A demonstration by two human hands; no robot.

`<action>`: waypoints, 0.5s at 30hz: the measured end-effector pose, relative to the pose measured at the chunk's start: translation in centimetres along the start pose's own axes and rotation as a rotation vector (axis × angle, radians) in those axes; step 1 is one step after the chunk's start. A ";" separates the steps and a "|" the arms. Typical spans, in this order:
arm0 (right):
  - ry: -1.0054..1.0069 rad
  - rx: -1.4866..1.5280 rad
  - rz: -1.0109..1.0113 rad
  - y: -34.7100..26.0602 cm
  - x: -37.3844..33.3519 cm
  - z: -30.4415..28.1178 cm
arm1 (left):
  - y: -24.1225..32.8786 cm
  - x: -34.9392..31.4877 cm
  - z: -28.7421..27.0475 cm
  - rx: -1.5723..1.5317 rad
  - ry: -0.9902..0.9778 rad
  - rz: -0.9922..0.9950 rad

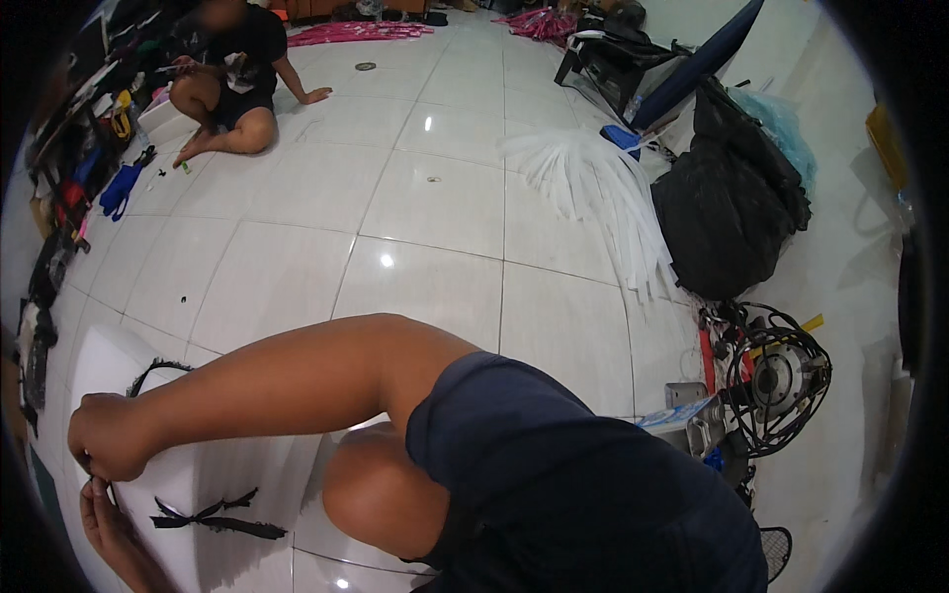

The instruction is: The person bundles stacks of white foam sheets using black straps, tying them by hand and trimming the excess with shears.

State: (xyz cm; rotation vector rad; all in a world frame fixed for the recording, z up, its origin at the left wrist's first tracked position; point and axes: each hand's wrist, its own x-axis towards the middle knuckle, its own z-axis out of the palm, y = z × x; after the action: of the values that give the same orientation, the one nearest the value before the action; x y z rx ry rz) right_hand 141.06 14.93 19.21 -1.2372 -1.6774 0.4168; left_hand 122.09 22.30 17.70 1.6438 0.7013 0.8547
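A large white block [237, 474], perhaps foam, lies on the floor at the lower left. A frayed black strip [217, 517] is knotted around it, with loose ends spread on top. Another black strip [158, 368] loops over its far part, partly hidden behind my right forearm. Reaching across from the right, my right hand [114, 435] is closed at the block's left side. Just below, my left hand [117, 539] pinches with its fingertips close to the right hand. A bit of dark strip shows between them; most is hidden by the fingers.
Another person [232, 79] sits on the tiled floor [435, 217] at the far left. White strips [593, 188] fan out beside a black plastic bag [732, 198]. A caged fan [781, 376] stands at the right. Assorted items [69, 188] line the left wall.
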 end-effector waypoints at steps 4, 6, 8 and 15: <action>-0.051 -0.076 -0.070 -1.7 -2.1 -1.6 | -0.2 -0.8 0.3 -0.050 0.035 -0.048; 0.020 -0.062 -0.091 -1.3 -2.0 -0.8 | 0.2 -1.5 1.0 0.002 0.060 -0.005; 0.036 -0.091 -0.076 -0.4 -2.0 -0.7 | -0.2 -1.3 2.0 0.046 0.045 0.043; -0.003 -0.478 -0.197 0.1 -1.0 1.0 | 0.7 -2.1 2.8 0.528 0.010 0.229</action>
State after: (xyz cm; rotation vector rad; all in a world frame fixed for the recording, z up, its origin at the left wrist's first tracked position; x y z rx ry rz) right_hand 140.24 14.39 18.18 -1.3856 -1.9473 -0.1129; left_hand 123.20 18.88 17.62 2.2260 0.8012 0.8852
